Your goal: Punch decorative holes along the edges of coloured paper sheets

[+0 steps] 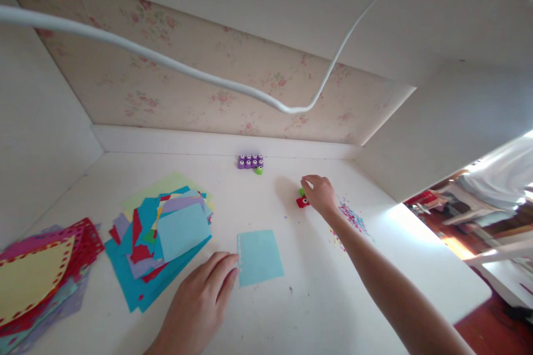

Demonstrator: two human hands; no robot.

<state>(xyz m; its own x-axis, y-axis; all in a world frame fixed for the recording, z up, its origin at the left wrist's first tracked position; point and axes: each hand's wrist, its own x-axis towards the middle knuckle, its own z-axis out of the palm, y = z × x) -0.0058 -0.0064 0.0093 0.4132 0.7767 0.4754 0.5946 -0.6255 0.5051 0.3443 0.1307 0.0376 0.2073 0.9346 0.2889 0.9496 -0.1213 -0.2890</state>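
Observation:
A light blue square of paper [260,258] lies flat on the white tabletop, with a row of small cut-outs down its left edge. My left hand [202,297] rests beside that edge, fingers loosely bent and their tips at the paper; it does not visibly grip it. Farther right, my right hand [320,194] is bent inward in a pinch over a red craft punch [302,201] and a green craft punch [302,192]. The hand partly covers both punches, and what its fingertips hold, if anything, is hidden.
Purple craft punches [249,163] stand in rows near the back, a green one [259,170] before them. Coloured paper [183,230] is piled at left, beside punched sheets [37,272]. Confetti [353,219] lies right. A white cable [200,75] hangs across above.

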